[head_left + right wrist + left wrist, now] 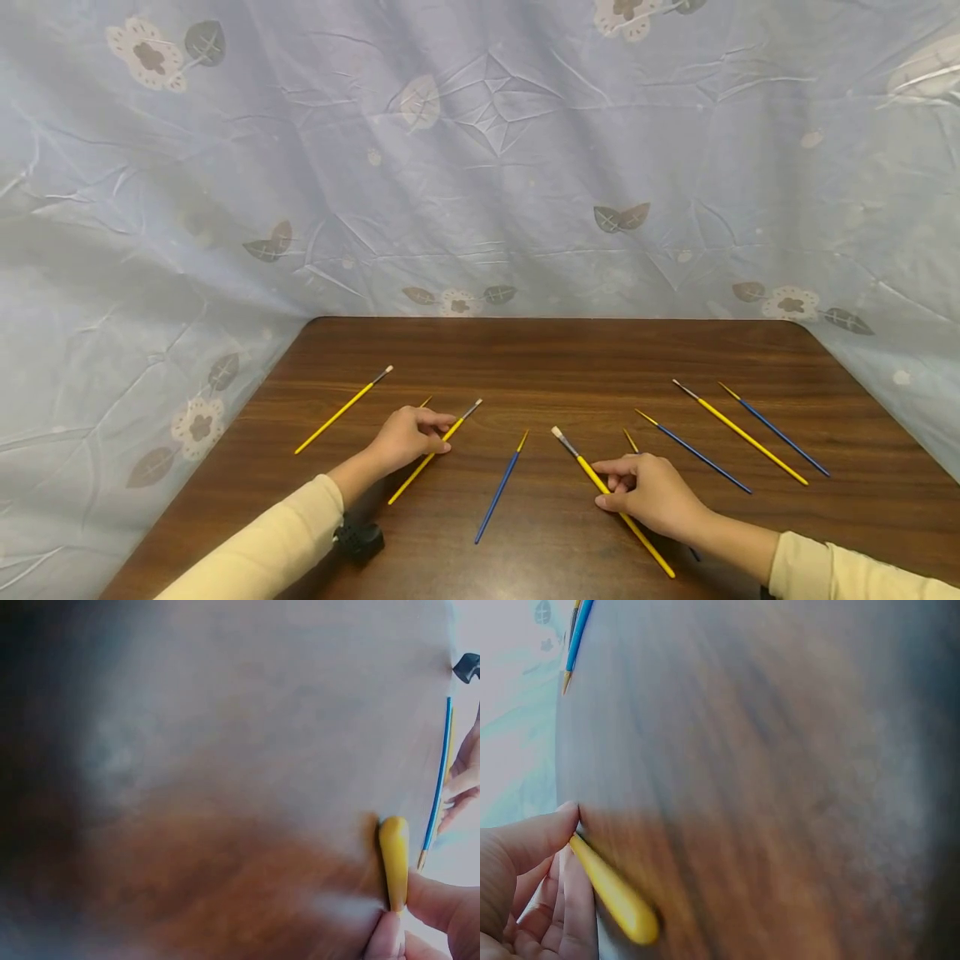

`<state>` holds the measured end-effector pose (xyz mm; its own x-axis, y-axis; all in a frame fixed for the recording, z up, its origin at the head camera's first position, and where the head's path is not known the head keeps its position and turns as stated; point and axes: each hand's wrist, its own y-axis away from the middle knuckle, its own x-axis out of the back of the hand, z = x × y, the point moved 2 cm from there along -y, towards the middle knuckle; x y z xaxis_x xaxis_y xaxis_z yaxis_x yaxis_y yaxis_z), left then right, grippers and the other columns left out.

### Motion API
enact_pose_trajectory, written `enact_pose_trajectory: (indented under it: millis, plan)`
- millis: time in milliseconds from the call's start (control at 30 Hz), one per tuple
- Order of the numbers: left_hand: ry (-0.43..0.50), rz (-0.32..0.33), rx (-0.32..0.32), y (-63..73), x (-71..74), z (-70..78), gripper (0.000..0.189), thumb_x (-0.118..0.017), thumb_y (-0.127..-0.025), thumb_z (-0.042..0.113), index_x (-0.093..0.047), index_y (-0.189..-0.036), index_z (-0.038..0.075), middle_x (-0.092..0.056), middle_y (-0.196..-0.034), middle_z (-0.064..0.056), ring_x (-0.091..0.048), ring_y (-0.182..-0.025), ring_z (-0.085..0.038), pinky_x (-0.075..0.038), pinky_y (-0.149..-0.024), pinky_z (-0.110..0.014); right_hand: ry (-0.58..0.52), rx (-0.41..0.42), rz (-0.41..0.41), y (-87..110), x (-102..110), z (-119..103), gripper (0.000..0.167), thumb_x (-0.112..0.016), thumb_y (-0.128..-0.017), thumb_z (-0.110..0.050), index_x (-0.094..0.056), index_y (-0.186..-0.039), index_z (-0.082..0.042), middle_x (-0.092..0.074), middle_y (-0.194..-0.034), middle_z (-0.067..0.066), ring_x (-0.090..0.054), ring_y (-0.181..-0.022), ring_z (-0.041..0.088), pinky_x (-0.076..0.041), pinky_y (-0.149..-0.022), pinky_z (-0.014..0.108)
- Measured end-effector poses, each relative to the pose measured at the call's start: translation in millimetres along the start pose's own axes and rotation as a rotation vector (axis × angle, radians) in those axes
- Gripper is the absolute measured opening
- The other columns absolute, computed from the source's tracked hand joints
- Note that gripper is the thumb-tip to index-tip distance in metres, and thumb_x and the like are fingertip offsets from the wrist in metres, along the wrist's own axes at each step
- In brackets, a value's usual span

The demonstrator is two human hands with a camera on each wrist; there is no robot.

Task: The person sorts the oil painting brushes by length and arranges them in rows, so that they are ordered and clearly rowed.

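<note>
In the head view, my left hand (408, 437) pinches a yellow-handled paintbrush (408, 482) between thumb and fingers, its pale bristles pointing away to the upper right. Partly hidden behind that hand is another brush, of which a thin golden tip (426, 402) shows. My right hand (652, 496) grips a second yellow paintbrush (648, 546) by its handle, bristles toward the upper left. Under this hand lies a mostly covered blue paintbrush (695, 553). The wrist views show the rounded yellow handle ends (622, 900) close over the wood. Between the hands lies a blue paintbrush (498, 496).
A yellow brush (337, 417) lies at the left of the brown table (540, 358). On the right side rest a blue brush (697, 454), a yellow one (750, 437) and another blue one (783, 433). A black device (360, 540) sits at the left wrist. Floral cloth (525, 167) hangs behind.
</note>
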<state>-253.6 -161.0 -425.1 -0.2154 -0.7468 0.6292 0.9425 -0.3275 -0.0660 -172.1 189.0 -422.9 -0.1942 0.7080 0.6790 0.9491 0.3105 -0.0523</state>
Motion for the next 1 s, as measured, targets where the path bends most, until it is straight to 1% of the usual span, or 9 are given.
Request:
enact_pose_trajectory:
  millis: [167,300,467,567,667,800,1000]
  plan:
    - [0.018,0.000,-0.002,-1.2,-1.7,0.5,0.036,-0.080,-0.075,0.001,-0.073,-0.110,0.002,-0.069,-0.089,-0.002,-0.060,-0.074,-0.011,-0.050,-0.059,-0.021,0.006,-0.003,0.016,1.3,1,-1,0.039,-0.082,-0.076,-0.013,-0.071,-0.110,0.003,-0.055,-0.072,-0.007,-0.050,-0.062,0.008,-0.043,-0.052,0.021]
    - [0.040,0.002,0.010,-1.8,-1.6,-0.9,0.036,-0.079,-0.076,0.000,-0.073,-0.111,0.001,-0.069,-0.090,-0.003,-0.061,-0.073,-0.011,-0.050,-0.060,-0.020,0.002,0.005,0.021,2.3,1,-1,0.034,-0.081,-0.078,-0.011,-0.072,-0.107,0.003,-0.057,-0.072,-0.007,-0.052,-0.062,0.007,-0.045,-0.053,0.021]
    - [0.107,0.000,0.047,-1.7,-1.1,-3.8,0.035,-0.078,-0.077,0.000,-0.072,-0.111,0.000,-0.070,-0.091,-0.004,-0.061,-0.074,-0.012,-0.051,-0.060,-0.020,-0.033,0.024,0.019,2.4,2,0,0.029,-0.079,-0.079,-0.008,-0.072,-0.105,0.004,-0.061,-0.073,-0.008,-0.057,-0.064,0.007,-0.050,-0.055,0.021]
    - [0.140,-0.002,0.057,-1.9,-1.0,-5.4,0.035,-0.078,-0.077,-0.001,-0.072,-0.111,-0.001,-0.070,-0.092,-0.005,-0.060,-0.075,-0.012,-0.051,-0.059,-0.020,-0.052,0.036,0.015,1.9,3,0,0.027,-0.077,-0.080,-0.007,-0.072,-0.104,0.004,-0.064,-0.074,-0.007,-0.059,-0.066,0.007,-0.052,-0.057,0.021]
    - [0.179,-0.006,0.066,-1.5,-0.6,-7.3,0.035,-0.077,-0.078,-0.002,-0.071,-0.112,-0.002,-0.070,-0.092,-0.007,-0.060,-0.075,-0.012,-0.052,-0.060,-0.020,-0.081,0.044,-0.009,2.0,3,0,0.026,-0.075,-0.082,-0.006,-0.072,-0.105,0.006,-0.065,-0.077,-0.005,-0.061,-0.069,0.008,-0.053,-0.058,0.022]
    - [0.229,-0.020,0.082,0.8,1.4,-8.3,0.036,-0.074,-0.080,-0.003,-0.069,-0.115,-0.005,-0.070,-0.094,-0.009,-0.062,-0.078,-0.013,-0.055,-0.064,-0.024,-0.123,0.028,-0.041,1.4,5,-1,0.025,-0.071,-0.085,-0.005,-0.070,-0.107,0.007,-0.068,-0.084,0.000,-0.062,-0.074,0.011,-0.053,-0.061,0.022]
    - [0.256,-0.024,0.085,2.1,4.9,-6.6,0.035,-0.071,-0.083,-0.003,-0.067,-0.118,-0.005,-0.070,-0.095,-0.009,-0.064,-0.081,-0.016,-0.057,-0.065,-0.029,-0.228,-0.010,-0.088,-2.0,11,0,0.030,-0.069,-0.089,-0.008,-0.066,-0.113,0.011,-0.067,-0.089,0.006,-0.060,-0.076,0.015,-0.055,-0.061,0.024]
